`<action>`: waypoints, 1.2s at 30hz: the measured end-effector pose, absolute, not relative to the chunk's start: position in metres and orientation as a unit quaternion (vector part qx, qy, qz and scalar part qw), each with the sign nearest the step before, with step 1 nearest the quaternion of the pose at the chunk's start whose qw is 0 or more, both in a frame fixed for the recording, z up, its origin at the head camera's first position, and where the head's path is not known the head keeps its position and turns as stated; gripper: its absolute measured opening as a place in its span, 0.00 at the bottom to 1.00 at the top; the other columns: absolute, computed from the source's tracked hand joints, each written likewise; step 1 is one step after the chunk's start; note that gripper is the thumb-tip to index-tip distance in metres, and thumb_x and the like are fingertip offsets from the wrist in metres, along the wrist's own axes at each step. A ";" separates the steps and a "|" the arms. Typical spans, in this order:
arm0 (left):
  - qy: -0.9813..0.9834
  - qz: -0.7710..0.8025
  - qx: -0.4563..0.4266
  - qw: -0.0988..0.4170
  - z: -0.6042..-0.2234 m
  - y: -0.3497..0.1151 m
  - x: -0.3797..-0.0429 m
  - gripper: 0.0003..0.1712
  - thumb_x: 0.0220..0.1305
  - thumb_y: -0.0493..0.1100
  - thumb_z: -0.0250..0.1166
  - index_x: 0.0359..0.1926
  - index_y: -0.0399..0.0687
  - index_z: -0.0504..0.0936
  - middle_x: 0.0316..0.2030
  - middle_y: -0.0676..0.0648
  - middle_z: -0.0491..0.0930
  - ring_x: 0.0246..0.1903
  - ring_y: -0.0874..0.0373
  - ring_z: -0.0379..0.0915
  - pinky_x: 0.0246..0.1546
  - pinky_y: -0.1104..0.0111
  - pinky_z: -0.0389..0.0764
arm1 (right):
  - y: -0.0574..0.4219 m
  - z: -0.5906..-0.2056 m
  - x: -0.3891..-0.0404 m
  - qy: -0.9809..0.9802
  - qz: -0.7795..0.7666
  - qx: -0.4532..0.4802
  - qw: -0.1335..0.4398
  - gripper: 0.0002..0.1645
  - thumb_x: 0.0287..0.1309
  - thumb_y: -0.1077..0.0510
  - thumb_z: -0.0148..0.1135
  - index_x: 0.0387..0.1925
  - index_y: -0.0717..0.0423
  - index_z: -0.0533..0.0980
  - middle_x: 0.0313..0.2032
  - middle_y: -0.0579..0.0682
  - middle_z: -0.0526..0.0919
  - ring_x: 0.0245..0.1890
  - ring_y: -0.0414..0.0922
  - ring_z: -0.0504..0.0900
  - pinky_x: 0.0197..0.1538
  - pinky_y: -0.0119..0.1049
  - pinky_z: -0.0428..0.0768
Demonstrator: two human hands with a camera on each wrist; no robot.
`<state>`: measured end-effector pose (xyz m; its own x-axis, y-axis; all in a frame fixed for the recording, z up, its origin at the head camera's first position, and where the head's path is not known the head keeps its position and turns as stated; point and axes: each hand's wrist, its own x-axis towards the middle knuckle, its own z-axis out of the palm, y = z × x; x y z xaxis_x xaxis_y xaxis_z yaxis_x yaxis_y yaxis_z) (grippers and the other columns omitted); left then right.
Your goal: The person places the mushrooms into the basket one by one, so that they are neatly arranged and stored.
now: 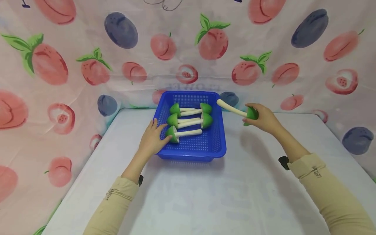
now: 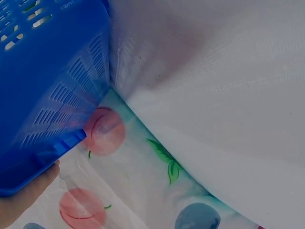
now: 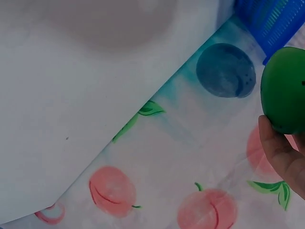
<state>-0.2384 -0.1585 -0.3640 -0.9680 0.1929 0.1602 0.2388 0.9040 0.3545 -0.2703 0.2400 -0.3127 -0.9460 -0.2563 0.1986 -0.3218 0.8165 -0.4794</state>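
My left hand (image 1: pixel 150 140) holds the left rim of a blue plastic basket (image 1: pixel 192 152), thumb on the inner side and fingers outside along the wall. Inside the basket lie several toy mushrooms (image 1: pixel 189 133) with green caps and whitish stems, on their sides in rows. To the right of the basket, my right hand (image 1: pixel 265 119) grips another toy mushroom (image 1: pixel 232 107) by its green cap, above the table. Its stem points left toward the basket's right rim. In the right wrist view the rounded cap (image 3: pixel 285 90) shows against the fingers, with its stem out of sight.
The basket stands near the back of a white-covered table (image 1: pixel 205 195). Behind and to the sides hangs a fruit-print cloth (image 1: pixel 188 29). Dark bands with small devices (image 1: pixel 284 162) sit at the wrists, by the beige sleeves.
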 end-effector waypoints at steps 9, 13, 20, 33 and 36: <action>-0.974 -0.188 -0.107 0.065 -0.366 -0.162 -0.237 0.36 0.63 0.59 0.57 0.65 0.42 0.67 0.69 0.27 0.51 0.71 0.34 0.43 0.69 0.46 0.53 | 0.223 -0.306 -0.264 -0.945 0.268 0.175 0.070 0.36 0.55 0.58 0.65 0.62 0.68 0.65 0.46 0.65 0.75 0.39 0.54 0.70 0.42 0.47 0.73; -0.975 -0.187 -0.105 0.064 -0.365 -0.162 -0.236 0.36 0.63 0.59 0.58 0.65 0.42 0.67 0.69 0.27 0.51 0.71 0.34 0.42 0.69 0.45 0.52 | 0.211 -0.304 -0.260 -0.941 0.269 0.196 0.065 0.35 0.55 0.59 0.65 0.62 0.67 0.65 0.52 0.66 0.74 0.40 0.54 0.71 0.43 0.47 0.73; -0.975 -0.187 -0.107 0.063 -0.365 -0.161 -0.236 0.36 0.63 0.59 0.57 0.65 0.42 0.68 0.69 0.27 0.51 0.71 0.35 0.42 0.70 0.46 0.52 | 0.190 -0.301 -0.253 -0.933 0.276 0.222 0.058 0.31 0.56 0.59 0.64 0.61 0.62 0.67 0.56 0.65 0.73 0.44 0.54 0.73 0.47 0.49 0.75; -0.974 -0.190 -0.109 0.060 -0.365 -0.158 -0.240 0.36 0.63 0.58 0.57 0.65 0.42 0.67 0.69 0.28 0.50 0.71 0.35 0.41 0.70 0.46 0.51 | 0.164 -0.297 -0.253 -0.927 0.266 0.262 0.038 0.32 0.55 0.58 0.66 0.60 0.62 0.68 0.58 0.63 0.73 0.52 0.56 0.74 0.55 0.53 0.76; -0.974 -0.187 -0.111 0.064 -0.365 -0.157 -0.239 0.35 0.63 0.58 0.57 0.65 0.42 0.67 0.69 0.27 0.52 0.71 0.35 0.43 0.70 0.47 0.52 | 0.160 -0.295 -0.253 -0.926 0.258 0.274 0.036 0.33 0.54 0.57 0.67 0.60 0.61 0.68 0.57 0.62 0.74 0.49 0.54 0.75 0.51 0.50 0.79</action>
<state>-0.2393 -0.1568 -0.3647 -0.9671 0.1933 0.1656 0.2408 0.9056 0.3493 -0.2533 0.1598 -0.2953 -0.8476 -0.4879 0.2085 -0.5254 0.7174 -0.4574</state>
